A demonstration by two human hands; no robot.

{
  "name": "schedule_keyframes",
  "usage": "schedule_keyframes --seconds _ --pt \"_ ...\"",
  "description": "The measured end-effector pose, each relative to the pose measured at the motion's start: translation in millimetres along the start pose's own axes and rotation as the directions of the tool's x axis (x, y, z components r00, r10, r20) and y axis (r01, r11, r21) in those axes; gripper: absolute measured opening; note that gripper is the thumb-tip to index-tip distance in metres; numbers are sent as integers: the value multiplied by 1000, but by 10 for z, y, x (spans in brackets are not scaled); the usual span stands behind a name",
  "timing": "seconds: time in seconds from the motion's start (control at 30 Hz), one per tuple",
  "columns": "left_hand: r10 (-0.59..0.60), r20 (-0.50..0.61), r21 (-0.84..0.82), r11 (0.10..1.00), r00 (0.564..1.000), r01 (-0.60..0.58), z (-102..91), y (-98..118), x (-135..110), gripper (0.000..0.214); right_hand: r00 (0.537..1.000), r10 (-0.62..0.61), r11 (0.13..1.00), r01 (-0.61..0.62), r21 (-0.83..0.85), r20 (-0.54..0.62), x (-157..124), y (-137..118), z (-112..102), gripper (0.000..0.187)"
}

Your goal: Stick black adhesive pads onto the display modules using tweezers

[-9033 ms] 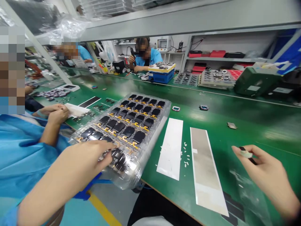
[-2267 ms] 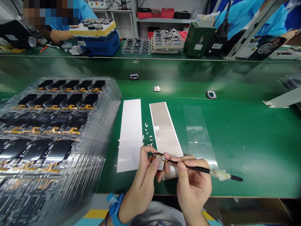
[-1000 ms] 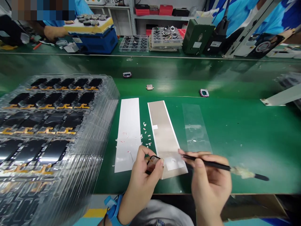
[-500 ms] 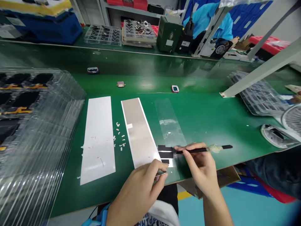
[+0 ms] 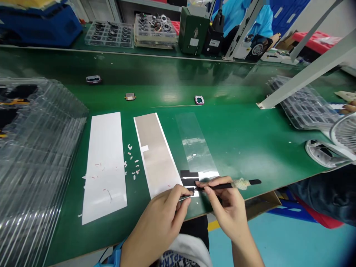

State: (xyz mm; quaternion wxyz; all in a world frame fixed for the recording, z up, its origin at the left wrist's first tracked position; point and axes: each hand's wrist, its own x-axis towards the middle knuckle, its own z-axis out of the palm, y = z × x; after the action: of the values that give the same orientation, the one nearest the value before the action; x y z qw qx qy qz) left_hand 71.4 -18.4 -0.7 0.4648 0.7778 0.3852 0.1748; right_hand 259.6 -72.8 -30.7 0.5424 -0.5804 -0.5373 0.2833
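Okay, shirt lettering (image 5: 178, 259) illegible; left grip (image 5: 158, 218) pinching a thin part (image 5: 184, 198), right grip (image 5: 230, 207) clamped on a taped black tool (image 5: 241, 184), 3 o'clock from that part.

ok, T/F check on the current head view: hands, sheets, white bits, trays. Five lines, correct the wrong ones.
1. The right hand holds a slim black tool. True.
2. The left hand holds nothing. False: it pinches a small thin part.
3. The white sheet lies left of the beige sheet. True.
4. All the white bits lie on the beige sheet. False: most lie between the two sheets.
5. Clear trays are stacked at the view's left. True.
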Motion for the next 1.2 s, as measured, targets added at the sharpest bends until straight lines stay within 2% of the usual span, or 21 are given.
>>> schedule_keyframes --seconds 0.27,0.47,0.83,1.03,1.1,1.2 --pt "2 4 9 1000 1000 -2 5 -5 -12 14 1000 -7 999 7 33 -11 -6 -36 15 22" --pt "-5 10 -1 1000 1000 5 1 0 -19 13 1000 18 1000 -18 -20 -4 -12 -33 16 21" --pt "-35 6 -27 999 999 35 9 -4 -4 16 998 18 1000 -17 15 -58 -24 3 45 18" --pt "-128 -58 -260 959 990 108 -26 -21 -4 11 993 31 992 -17 121 -111 -13 16 54 16" --pt "-168 -67 -398 908 984 128 -46 -26 -6 12 992 41 990 -24 140 -120 -7 4 57 15" --pt "-207 -66 -610 783 976 125 -92 -23 -3 13 986 89 982 -64 179 -139 -1 -23 69 11"
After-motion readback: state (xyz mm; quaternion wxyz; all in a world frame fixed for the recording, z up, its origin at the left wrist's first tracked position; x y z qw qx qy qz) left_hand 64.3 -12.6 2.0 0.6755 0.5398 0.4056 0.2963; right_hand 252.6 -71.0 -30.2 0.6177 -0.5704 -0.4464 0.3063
